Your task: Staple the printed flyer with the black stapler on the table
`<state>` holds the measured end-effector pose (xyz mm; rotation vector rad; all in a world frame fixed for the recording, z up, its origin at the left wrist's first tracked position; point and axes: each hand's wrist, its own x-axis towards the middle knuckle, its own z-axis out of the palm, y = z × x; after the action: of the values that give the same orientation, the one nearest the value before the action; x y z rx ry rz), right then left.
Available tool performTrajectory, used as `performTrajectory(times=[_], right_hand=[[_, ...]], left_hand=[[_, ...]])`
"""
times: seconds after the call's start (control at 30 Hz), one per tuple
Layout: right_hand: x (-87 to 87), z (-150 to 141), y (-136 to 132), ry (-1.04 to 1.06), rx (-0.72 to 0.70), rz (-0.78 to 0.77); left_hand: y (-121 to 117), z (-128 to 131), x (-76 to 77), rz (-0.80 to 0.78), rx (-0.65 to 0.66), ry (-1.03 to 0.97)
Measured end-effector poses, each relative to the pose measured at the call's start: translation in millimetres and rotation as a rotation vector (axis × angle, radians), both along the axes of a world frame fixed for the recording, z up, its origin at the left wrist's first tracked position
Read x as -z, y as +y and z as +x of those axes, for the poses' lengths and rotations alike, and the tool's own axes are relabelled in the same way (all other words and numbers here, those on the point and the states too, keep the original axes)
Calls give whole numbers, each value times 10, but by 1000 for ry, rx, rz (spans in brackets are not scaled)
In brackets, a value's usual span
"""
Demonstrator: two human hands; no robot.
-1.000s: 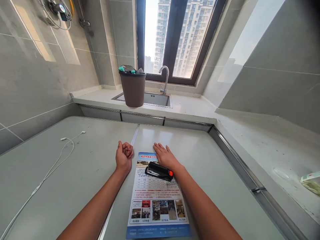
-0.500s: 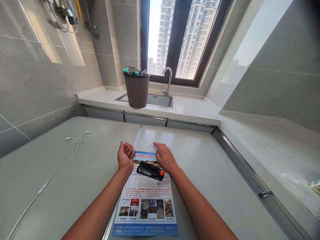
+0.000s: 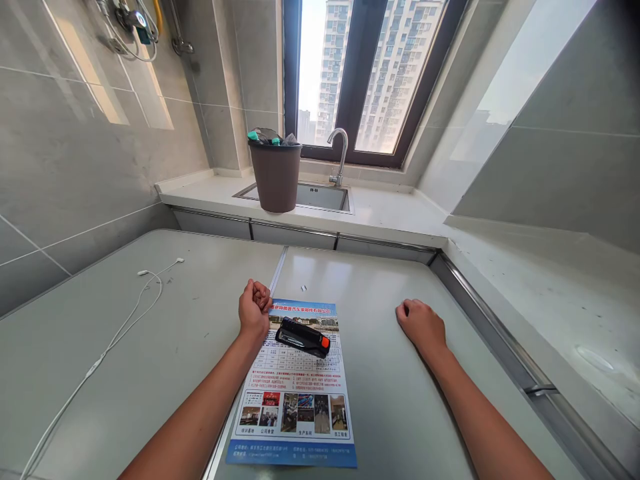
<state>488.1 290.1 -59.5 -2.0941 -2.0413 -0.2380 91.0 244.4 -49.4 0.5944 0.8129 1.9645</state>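
A printed flyer [image 3: 295,400] with a blue bottom band lies flat on the grey table [image 3: 390,373] in front of me. A black stapler [image 3: 303,337] with an orange end rests on the flyer's upper part. My left hand [image 3: 254,311] is a closed fist at the flyer's top left corner, resting on the table. My right hand [image 3: 421,323] lies on the bare table to the right of the flyer, fingers curled under, nothing visible in it. A few small staples [image 3: 303,289] lie just beyond the flyer's top edge.
White earphones with a cable [image 3: 125,313] trail across the table's left half. Beyond the table runs a white counter with a sink [image 3: 320,197], a tap [image 3: 341,155] and a brown bin [image 3: 276,175]. A metal rail [image 3: 505,353] edges the table's right side.
My right hand has left the flyer's top edge and moved right onto the bare table, curling shut. The left fist has stayed put. The small staples beyond the flyer are now uncovered.
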Motion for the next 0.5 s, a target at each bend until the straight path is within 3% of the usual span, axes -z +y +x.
performTrajectory(times=[0.13, 0.2, 0.3, 0.37, 0.5], right_hand=[[19, -13, 13, 20, -7, 17], [-13, -128, -25, 93, -93, 48], [-120, -496, -190, 356, -389, 34], [-207, -850, -354, 562, -598, -57], [-326, -1535, -632, 705, -873, -182]], left_hand=[[-9, 13, -21, -3, -6, -14], [-13, 14, -24, -4, -9, -21], [-18, 13, -19, -7, -4, -12], [-19, 16, -16, -7, 0, -7], [-22, 28, -23, 2, 3, 2]])
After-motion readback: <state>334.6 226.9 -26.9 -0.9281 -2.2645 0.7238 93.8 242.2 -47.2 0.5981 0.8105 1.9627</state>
